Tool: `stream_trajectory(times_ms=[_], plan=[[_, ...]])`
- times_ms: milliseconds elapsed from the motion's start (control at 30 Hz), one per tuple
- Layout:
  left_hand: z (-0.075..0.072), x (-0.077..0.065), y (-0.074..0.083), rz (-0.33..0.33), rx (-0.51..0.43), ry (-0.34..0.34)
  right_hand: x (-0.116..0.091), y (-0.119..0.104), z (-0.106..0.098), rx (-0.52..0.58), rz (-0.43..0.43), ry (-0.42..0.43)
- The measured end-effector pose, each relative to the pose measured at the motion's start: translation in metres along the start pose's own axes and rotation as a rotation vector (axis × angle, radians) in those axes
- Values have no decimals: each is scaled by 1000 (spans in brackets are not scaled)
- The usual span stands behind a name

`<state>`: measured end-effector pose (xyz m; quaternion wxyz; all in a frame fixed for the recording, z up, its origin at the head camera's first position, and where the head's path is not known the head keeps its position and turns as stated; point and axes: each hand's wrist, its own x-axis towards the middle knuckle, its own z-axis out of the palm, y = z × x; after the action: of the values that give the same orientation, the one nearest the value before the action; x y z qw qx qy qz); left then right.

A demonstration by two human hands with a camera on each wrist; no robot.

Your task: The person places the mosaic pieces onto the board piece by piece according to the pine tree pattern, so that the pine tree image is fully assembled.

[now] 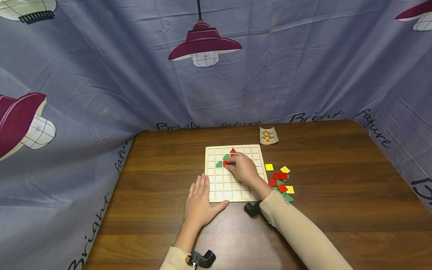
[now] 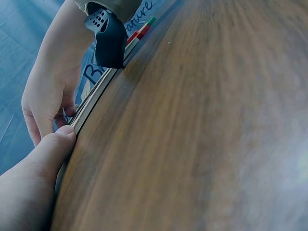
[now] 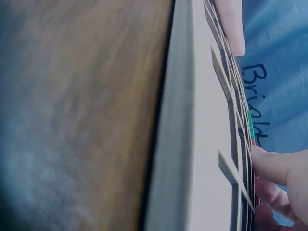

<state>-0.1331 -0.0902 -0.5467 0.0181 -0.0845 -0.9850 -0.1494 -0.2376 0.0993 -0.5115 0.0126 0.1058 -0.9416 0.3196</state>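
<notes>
A pale wooden grid board (image 1: 218,185) lies on the table. My left hand (image 1: 199,202) rests at its lower left corner, fingers straight along the left edge, thumb (image 2: 50,151) at the front edge. Over the upper middle of the board, my right hand (image 1: 243,168) pinches a red square tile (image 1: 225,164) at its fingertips, partly hidden by the fingers. Left of this tile sits a green quarter-circle tile (image 1: 219,164); another green tile (image 1: 226,157) lies just above. A red triangle tile (image 1: 233,150) tops the pattern, with more red partly covered below it.
Loose red, yellow and green tiles (image 1: 281,188) are scattered right of the board, some overlapping, near my right forearm. A small curled pattern card (image 1: 268,135) lies behind the board's right corner. A printed cloth (image 1: 263,86) hangs behind the brown wooden table (image 1: 162,161).
</notes>
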Motion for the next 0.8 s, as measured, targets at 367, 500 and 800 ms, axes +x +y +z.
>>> stream_trajectory(times_ms=[367, 500, 800], plan=[[0, 0, 0, 3, -2, 2, -1, 0, -1, -21, -14, 3], [0, 1, 0, 4, -5, 8, -2, 0, -4, -15, -20, -1], [1, 0, 1, -5, 0, 0, -10, 7, -29, 29, -18, 24]])
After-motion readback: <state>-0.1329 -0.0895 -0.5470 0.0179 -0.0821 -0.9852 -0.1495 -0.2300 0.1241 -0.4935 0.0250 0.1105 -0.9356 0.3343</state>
